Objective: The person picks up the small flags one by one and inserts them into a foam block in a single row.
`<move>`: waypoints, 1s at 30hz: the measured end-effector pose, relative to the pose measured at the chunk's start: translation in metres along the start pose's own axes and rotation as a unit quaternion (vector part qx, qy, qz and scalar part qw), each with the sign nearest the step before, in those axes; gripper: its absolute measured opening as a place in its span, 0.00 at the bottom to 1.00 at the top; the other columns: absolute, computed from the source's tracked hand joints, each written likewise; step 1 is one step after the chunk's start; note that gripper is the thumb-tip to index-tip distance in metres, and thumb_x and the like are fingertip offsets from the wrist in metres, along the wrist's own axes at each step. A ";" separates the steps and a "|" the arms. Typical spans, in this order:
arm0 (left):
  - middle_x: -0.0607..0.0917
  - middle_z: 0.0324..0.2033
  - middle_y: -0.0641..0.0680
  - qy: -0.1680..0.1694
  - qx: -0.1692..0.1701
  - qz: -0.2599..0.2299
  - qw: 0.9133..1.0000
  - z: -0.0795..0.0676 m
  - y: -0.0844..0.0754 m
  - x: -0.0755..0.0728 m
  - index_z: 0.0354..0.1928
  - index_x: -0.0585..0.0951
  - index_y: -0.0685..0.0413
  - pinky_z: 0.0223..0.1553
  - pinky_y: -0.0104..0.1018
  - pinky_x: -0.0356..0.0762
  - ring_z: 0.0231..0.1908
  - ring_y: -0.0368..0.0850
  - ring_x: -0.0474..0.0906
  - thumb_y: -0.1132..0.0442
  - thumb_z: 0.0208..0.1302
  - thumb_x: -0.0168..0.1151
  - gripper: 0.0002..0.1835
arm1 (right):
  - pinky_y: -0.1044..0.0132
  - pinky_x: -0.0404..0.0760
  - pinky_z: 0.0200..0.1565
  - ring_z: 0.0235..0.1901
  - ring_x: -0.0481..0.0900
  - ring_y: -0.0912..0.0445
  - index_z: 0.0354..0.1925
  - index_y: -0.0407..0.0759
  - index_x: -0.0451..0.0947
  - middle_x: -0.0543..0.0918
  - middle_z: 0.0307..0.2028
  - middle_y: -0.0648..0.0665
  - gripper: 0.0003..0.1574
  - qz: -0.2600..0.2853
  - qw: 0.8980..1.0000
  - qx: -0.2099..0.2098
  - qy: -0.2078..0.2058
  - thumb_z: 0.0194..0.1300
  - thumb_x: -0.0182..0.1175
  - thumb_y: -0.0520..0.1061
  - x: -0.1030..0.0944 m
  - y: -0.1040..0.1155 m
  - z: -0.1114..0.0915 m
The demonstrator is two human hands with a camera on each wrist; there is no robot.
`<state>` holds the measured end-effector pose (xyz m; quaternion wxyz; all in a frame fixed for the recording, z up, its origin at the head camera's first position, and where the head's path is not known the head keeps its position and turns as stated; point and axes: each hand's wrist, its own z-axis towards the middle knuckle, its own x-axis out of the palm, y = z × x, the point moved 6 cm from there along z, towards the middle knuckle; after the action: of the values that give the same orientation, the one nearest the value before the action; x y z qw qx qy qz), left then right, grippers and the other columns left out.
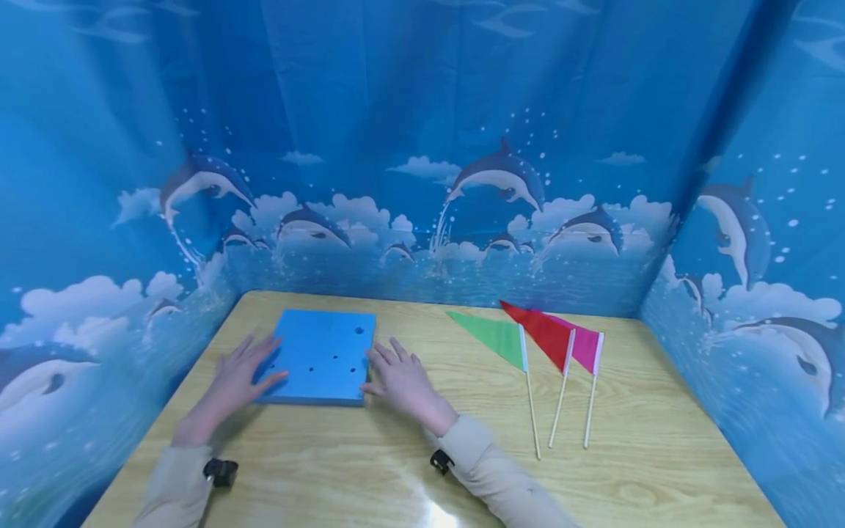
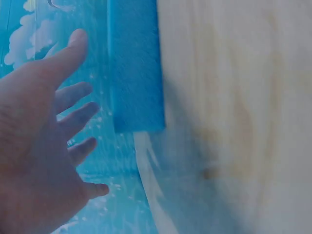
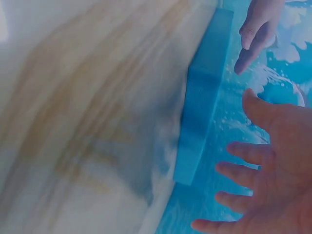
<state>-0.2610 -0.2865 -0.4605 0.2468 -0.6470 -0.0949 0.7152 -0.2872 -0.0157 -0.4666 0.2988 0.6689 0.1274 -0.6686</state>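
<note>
A flat blue foam block (image 1: 317,352) with several small holes in its top lies at the left of the table. My left hand (image 1: 232,378) is at its left edge, fingers spread and extended. At its right edge is my right hand (image 1: 405,381), also with spread fingers. In the left wrist view the left hand (image 2: 44,126) appears apart from the block's side (image 2: 139,68). The right wrist view has the right hand (image 3: 273,165) beside the block (image 3: 197,112), holding nothing. Whether any fingertip touches the block I cannot tell.
To the right lie a green pennant flag (image 1: 495,339), a red one (image 1: 546,335) and a magenta one (image 1: 586,346), their thin sticks toward me. Blue dolphin-print curtains (image 1: 370,147) close off the back and sides of the wooden table (image 1: 330,469).
</note>
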 end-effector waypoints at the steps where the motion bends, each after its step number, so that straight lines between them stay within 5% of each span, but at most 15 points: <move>1: 0.59 0.75 0.70 0.012 -0.006 0.001 1.000 -0.003 0.002 0.001 0.76 0.63 0.61 0.61 0.87 0.35 0.74 0.76 0.43 0.44 0.69 0.64 0.42 | 0.35 0.63 0.70 0.78 0.52 0.42 0.77 0.50 0.60 0.62 0.77 0.45 0.45 -0.004 1.000 -0.001 0.008 0.71 0.56 0.66 0.003 0.003 0.001; 7: 0.59 0.74 0.72 0.050 -0.023 0.019 0.998 -0.008 0.008 0.009 0.74 0.64 0.65 0.60 0.87 0.36 0.73 0.78 0.45 0.40 0.70 0.61 0.44 | 0.36 0.62 0.71 0.78 0.51 0.45 0.79 0.52 0.56 0.58 0.78 0.48 0.44 -0.022 0.999 -0.001 0.045 0.74 0.51 0.67 0.013 0.011 0.004; 30: 0.62 0.73 0.70 0.040 -0.001 0.025 0.999 0.001 -0.013 0.020 0.73 0.67 0.64 0.61 0.87 0.38 0.72 0.77 0.50 0.42 0.69 0.63 0.41 | 0.31 0.53 0.72 0.79 0.47 0.44 0.80 0.54 0.53 0.52 0.80 0.51 0.44 -0.019 0.998 0.012 0.055 0.75 0.48 0.67 0.011 -0.015 -0.011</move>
<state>-0.2601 -0.2655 -0.4719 0.2318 -0.6778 -0.0699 0.6942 -0.2860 0.0001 -0.4818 0.2705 0.7058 0.1481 -0.6378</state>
